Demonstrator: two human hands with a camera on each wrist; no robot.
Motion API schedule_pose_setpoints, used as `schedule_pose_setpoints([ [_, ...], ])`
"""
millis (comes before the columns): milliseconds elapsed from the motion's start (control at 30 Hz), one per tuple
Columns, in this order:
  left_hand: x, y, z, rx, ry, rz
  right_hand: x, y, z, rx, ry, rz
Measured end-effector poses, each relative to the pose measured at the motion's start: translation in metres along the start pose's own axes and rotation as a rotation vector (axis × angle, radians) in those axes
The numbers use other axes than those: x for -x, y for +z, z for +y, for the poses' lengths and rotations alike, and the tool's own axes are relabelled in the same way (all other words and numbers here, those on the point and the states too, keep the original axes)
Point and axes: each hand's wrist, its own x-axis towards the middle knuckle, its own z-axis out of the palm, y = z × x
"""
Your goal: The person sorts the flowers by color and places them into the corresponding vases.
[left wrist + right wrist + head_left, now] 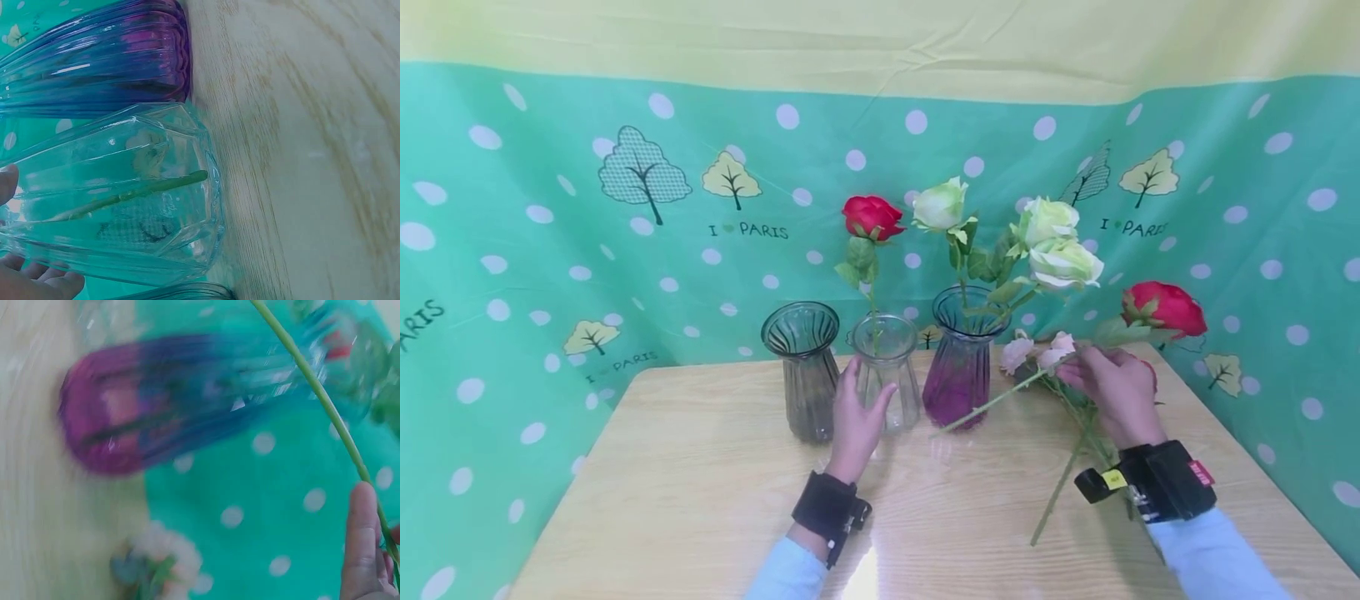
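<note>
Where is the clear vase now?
In the head view, the clear vase is right of the gray vase, left of the purple vase, by the left hand.

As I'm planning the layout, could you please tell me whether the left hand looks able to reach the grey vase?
Probably yes: the left hand, at the clear vase, is close beside the grey vase, and nothing visible stands between them.

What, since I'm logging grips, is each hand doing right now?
Left hand: open at the clear vase; contact unclear.
Right hand: closed, holding a green flower stem.
</note>
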Motion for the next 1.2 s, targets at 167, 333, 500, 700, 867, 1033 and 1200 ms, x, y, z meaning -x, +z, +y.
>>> schedule_pose_setpoints([
  [167,0.001,0.000,0.001,-0.001,-0.001,-0.002,0.014,0.019,-0.013,-0.201,-0.111,0.041],
  [333,0.001,-0.001,0.000,-0.001,-0.001,0.001,0.021,0.038,-0.023,-0.393,-0.231,0.134],
  [500,0.002,-0.001,-0.001,-0.005,-0.007,-0.005,0.025,0.054,-0.023,-0.506,-0.324,0.209],
  [700,0.003,-0.001,-0.002,-0.002,-0.005,-0.001,0.028,0.068,-0.017,-0.439,-0.462,0.236],
  [867,0.003,-0.001,-0.002,-0.004,-0.002,-0.001,0.033,0.075,-0.012,-0.277,-0.547,0.268],
  [1033,0.003,-0.001,-0.001,-0.003,0.004,0.001,0.035,0.081,-0.007,-0.176,-0.667,0.217],
  [1200,0.001,-0.001,0.000,0.000,0.000,0.003,0.035,0.091,-0.004,-0.163,-0.744,0.169],
])
